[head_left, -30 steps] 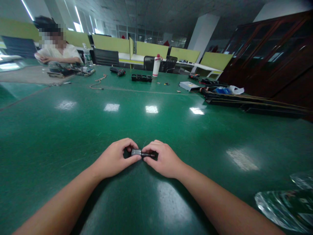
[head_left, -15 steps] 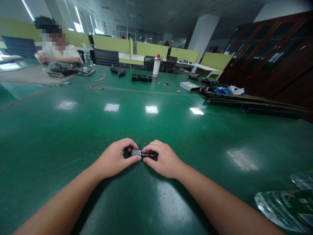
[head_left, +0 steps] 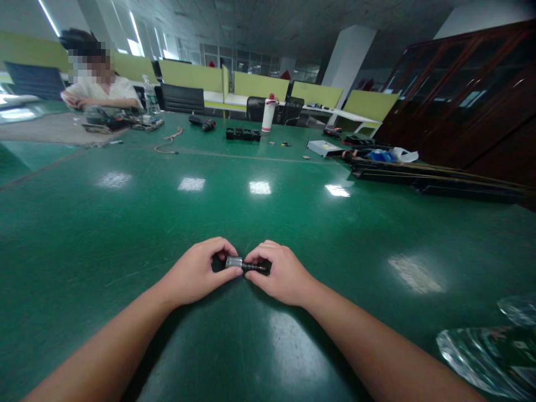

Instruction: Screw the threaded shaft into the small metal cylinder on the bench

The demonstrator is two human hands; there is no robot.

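Note:
Both my hands rest on the green table (head_left: 259, 212) near its front edge and meet over one small part (head_left: 244, 264). It is a short piece with a silver metal end on the left and a dark, threaded-looking end on the right. My left hand (head_left: 196, 272) pinches the silver end between thumb and fingers. My right hand (head_left: 281, 273) grips the dark end. The fingers hide most of the part.
Crinkled clear plastic bags (head_left: 489, 346) lie at the front right. Far back stand a white bottle (head_left: 268, 113), a black drill (head_left: 201, 122), a black tray (head_left: 243, 134), a white box (head_left: 324, 147) and long dark rails (head_left: 431, 178). A seated person (head_left: 98, 89) works at the far left.

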